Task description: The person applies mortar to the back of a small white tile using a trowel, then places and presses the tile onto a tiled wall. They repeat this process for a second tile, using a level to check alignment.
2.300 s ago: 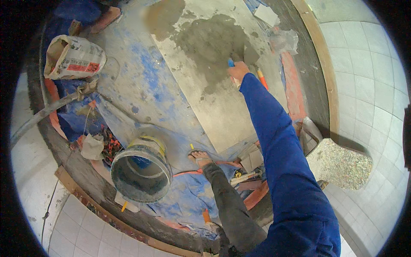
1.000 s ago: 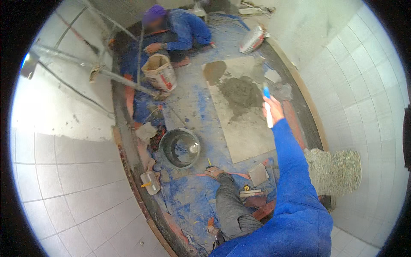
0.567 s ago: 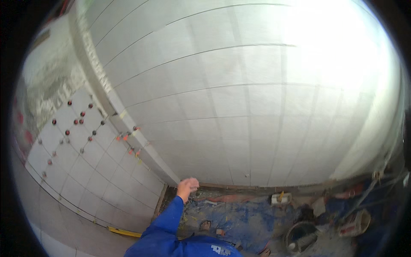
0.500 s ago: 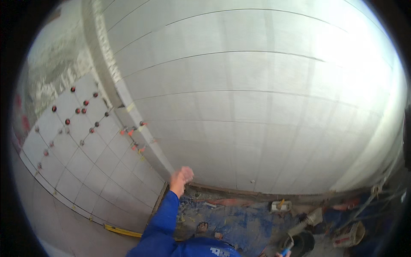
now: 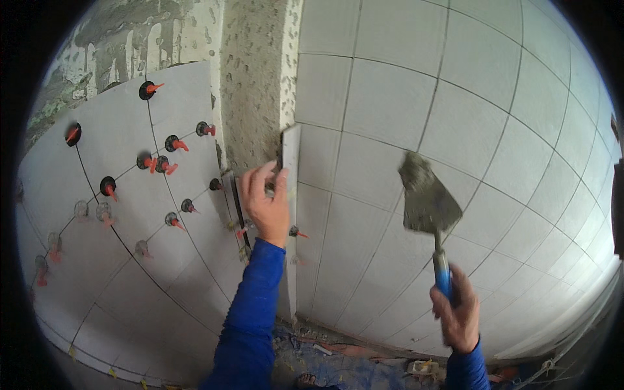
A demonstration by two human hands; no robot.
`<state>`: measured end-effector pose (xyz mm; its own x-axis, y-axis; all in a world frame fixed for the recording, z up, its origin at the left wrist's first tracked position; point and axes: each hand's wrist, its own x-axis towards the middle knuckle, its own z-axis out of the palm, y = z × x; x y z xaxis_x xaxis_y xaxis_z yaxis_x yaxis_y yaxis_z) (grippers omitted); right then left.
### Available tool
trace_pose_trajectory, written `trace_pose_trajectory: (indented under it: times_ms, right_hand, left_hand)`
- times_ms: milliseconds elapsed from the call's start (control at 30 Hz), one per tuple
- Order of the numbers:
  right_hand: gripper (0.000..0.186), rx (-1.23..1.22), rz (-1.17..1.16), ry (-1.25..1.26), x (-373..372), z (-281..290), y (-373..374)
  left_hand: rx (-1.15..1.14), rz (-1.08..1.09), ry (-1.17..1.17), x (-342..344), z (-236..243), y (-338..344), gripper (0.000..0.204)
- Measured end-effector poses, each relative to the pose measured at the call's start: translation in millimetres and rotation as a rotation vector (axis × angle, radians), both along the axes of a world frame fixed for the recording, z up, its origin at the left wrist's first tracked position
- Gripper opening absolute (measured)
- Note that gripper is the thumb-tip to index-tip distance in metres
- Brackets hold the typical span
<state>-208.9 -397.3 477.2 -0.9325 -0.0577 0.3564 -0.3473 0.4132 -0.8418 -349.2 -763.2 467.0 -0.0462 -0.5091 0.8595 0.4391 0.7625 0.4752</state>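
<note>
Gripping a narrow tile strip [image 5: 290, 188] at the wall corner, left hand [image 5: 265, 207] has fingers curled over its edge, pressing it against the rough mortar column [image 5: 255, 84] at 12 o'clock. Right hand [image 5: 458, 312], at 4 o'clock, is closed around the blue handle of a trowel [image 5: 429, 201], blade up and loaded with grey mortar. The view has swung up from the floor mix to the wall in the last second; half a second ago the left hand was only reaching toward the corner, no trowel shown. Likely mortar goes on next. Red leveling clips [image 5: 174, 144] stud the grey tiles [image 5: 117, 260] at 9 o'clock.
</note>
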Motion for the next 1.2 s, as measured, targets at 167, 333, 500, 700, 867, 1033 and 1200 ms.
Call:
trace_pose_trajectory:
  times_ms: [167,333,500,700,867,1033,1200]
  right_hand:
    - [0.053,0.507,-0.018,0.511,-47,82,-61]
    - [0.054,0.520,-0.009,0.558,-57,107,-98]
    - [0.053,0.626,-0.047,0.620,-59,109,-113]
    - [0.051,0.735,-0.127,0.645,-57,121,-117]
    - [0.051,0.857,-0.151,0.649,-57,132,-116]
    - [0.051,0.947,-0.131,0.705,-66,135,-116]
    - [0.049,1.094,-0.154,0.808,-76,144,-122]
  left_hand:
    - [0.972,-1.366,0.058,-18,-12,21,0.037]
    - [1.387,-2.076,0.702,-47,2,42,0.068]
    - [1.392,-1.936,0.735,-46,15,46,0.069]
    - [1.439,-1.870,0.682,-51,47,37,0.059]
    - [1.513,-1.837,0.710,-55,59,29,0.042]
    - [1.593,-1.939,0.727,-57,54,19,0.021]
    - [1.619,-1.969,0.678,-58,51,16,0.016]
